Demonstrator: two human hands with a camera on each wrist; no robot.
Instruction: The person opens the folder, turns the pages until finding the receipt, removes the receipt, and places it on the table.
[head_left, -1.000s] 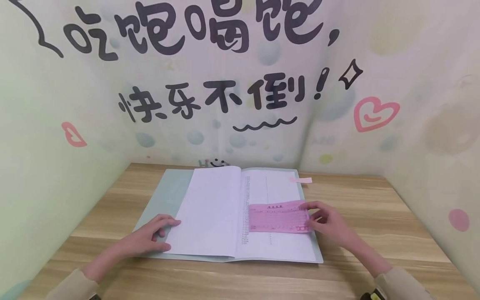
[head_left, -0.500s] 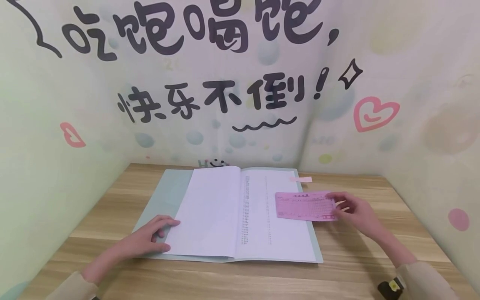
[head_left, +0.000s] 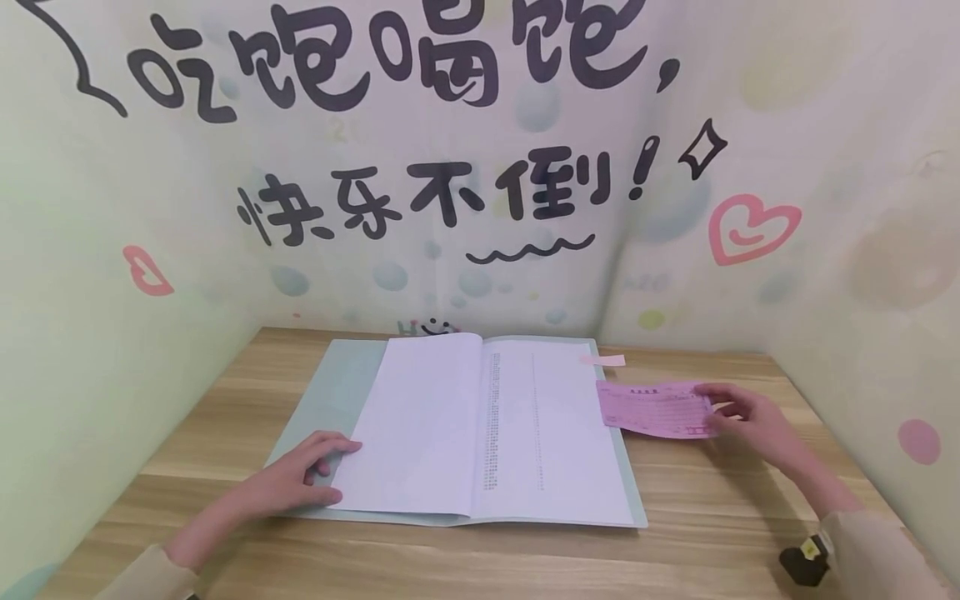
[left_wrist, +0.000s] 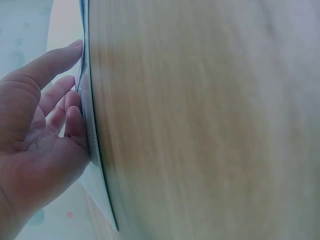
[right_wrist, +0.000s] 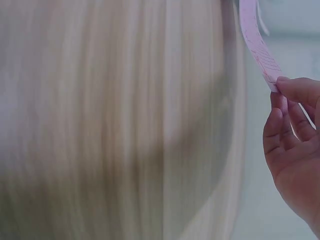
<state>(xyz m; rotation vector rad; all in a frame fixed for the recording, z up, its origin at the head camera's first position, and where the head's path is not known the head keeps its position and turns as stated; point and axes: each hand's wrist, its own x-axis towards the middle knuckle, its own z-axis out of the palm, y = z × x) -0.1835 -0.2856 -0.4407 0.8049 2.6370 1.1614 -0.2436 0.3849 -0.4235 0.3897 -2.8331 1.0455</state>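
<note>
A pale blue folder [head_left: 321, 417] lies spread on the table, with a blank white page [head_left: 408, 425] turned left and a printed page [head_left: 577, 475] on the right. On the lower left edge of the blank page rests my left hand [head_left: 296, 475]. Its thumb and fingertips touch the paper in the left wrist view [left_wrist: 42, 112]. Beyond the folder's right side, my right hand [head_left: 757, 425] pinches the right end of a pink printed slip [head_left: 656, 410]. The slip's left end overlaps the folder's edge; in the right wrist view it curves away from the thumb and fingers.
A pale pink tab [head_left: 607, 361] sticks out at the folder's upper right edge. The wood-grain table [head_left: 720, 517] surrounds the folder. A curtain [head_left: 420, 283] with black lettering stands behind it and continues along both sides.
My right hand has carried the pink slip rightward from above the printed page to past the folder's edge, uncovering the printed columns. My left hand has stayed in place.
</note>
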